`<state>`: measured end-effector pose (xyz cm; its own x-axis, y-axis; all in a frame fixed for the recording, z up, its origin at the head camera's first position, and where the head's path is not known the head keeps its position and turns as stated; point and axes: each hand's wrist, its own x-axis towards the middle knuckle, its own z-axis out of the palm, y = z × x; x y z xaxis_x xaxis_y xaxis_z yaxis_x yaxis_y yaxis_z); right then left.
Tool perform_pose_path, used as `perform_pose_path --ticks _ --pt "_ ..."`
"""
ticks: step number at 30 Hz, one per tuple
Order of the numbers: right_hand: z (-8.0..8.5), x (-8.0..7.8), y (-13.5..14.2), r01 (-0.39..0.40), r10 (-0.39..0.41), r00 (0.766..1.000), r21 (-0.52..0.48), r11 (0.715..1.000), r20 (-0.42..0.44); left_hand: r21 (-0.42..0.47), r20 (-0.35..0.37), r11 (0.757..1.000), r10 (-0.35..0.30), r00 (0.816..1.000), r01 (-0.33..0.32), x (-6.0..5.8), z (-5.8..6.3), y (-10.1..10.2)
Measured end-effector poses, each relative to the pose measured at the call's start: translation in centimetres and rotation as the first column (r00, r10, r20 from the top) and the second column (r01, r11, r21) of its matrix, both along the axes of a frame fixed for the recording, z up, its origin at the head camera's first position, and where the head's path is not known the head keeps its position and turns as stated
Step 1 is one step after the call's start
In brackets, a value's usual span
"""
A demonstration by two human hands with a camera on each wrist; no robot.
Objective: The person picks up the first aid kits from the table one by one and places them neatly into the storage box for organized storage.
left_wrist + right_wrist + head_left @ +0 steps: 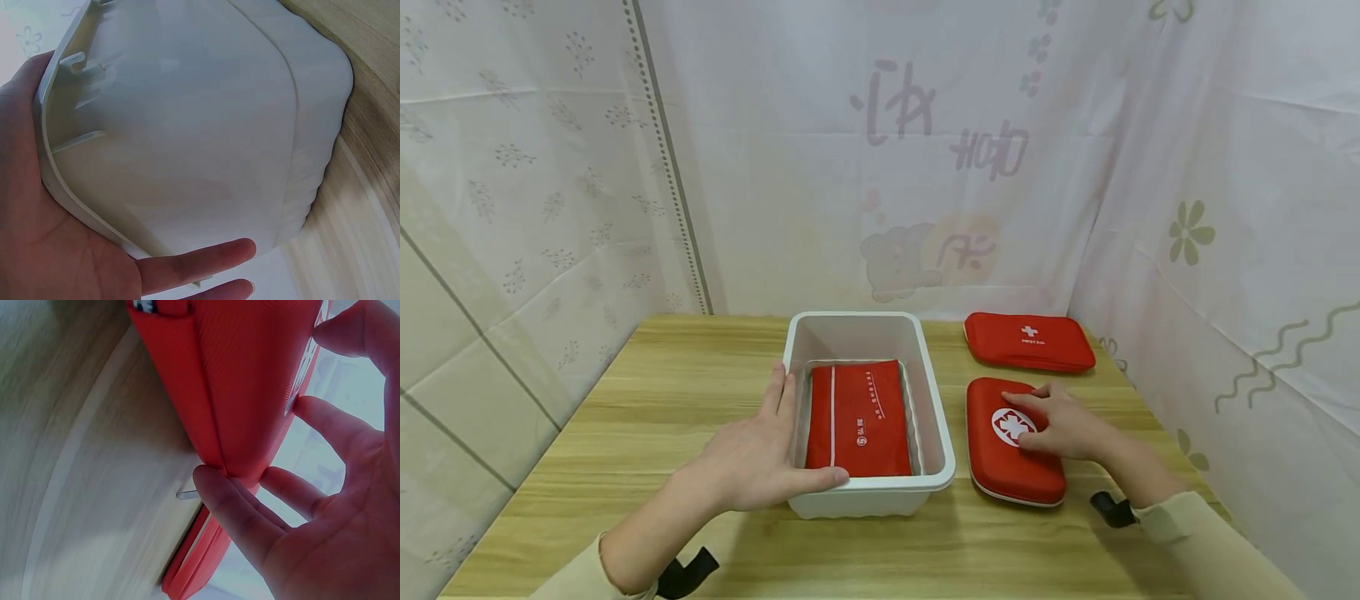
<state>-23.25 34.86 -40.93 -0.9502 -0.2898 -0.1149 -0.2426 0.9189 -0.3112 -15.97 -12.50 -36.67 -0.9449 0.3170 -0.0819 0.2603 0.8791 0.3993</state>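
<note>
A white plastic bin (936, 417) stands on the table, and inside it lies a red pouch (880, 408) with white lettering. My left hand (748, 458) rests on the bin's left front corner, thumb along the front rim and fingers stretched along the left side. In the left wrist view, straight fingers lie by the bin's outer wall (194, 137). To the right, my right hand (1063, 421) touches the top of a red hard first-aid case (1000, 475) with a white cross emblem. Its fingers are spread, with fingertips on the case's surface and edge (250, 394).
A second red first-aid case (1060, 346) lies behind the first, near the table's back right. The wooden table (685, 383) is bordered by printed white curtains (790, 208) at the back and sides.
</note>
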Motion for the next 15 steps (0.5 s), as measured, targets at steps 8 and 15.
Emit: perform_pose_path --ticks 8,15 --pt "-0.2 0.2 -1.0 -0.012 0.012 1.000 -0.013 1.000 -0.003 -0.002 0.002 1.000 0.002 1.000 -0.002 0.1 0.1 -0.1" --pt "-0.3 0.3 -1.4 -0.026 0.026 1.000 -0.018 1.000 -0.008 -0.003 -0.001 1.000 0.005 1.000 -0.005 0.1 0.0 0.0"
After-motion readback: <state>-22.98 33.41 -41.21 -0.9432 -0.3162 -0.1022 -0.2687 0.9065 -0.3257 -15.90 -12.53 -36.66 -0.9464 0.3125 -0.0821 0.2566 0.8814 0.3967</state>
